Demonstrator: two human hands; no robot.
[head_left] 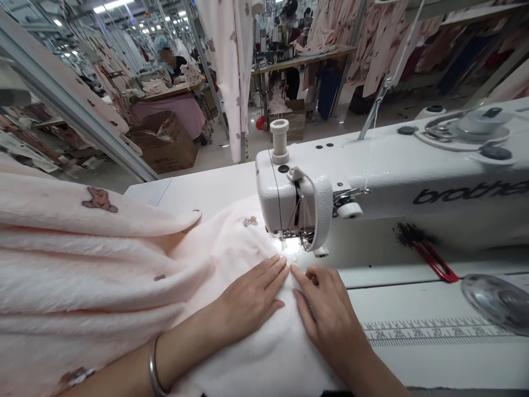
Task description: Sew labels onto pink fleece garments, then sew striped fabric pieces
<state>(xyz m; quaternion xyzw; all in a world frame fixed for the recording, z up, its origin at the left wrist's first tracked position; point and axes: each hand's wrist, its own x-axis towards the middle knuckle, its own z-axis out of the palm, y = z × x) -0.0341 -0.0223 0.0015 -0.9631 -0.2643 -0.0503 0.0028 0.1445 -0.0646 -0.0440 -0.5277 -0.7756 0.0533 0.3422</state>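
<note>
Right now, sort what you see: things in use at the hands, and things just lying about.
In use:
Pale pink fabric, under the left hand and right hand
White sewing machine, its lit needle area just beyond the fingertips

Apparently just lying about:
Red-handled item, untouched
Clear rounded object, far right
Cardboard box, in the background

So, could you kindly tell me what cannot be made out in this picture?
All in the head view:
- The needle's entry into the pink fabric: lost in bright glare under the sewing machine head.
- Fabric beneath the left hand and right hand: covered by them.
- The fabric's far left part: cut off by the left edge.
- The clear round object: cut off by the right edge, its contents indistinct.
</note>
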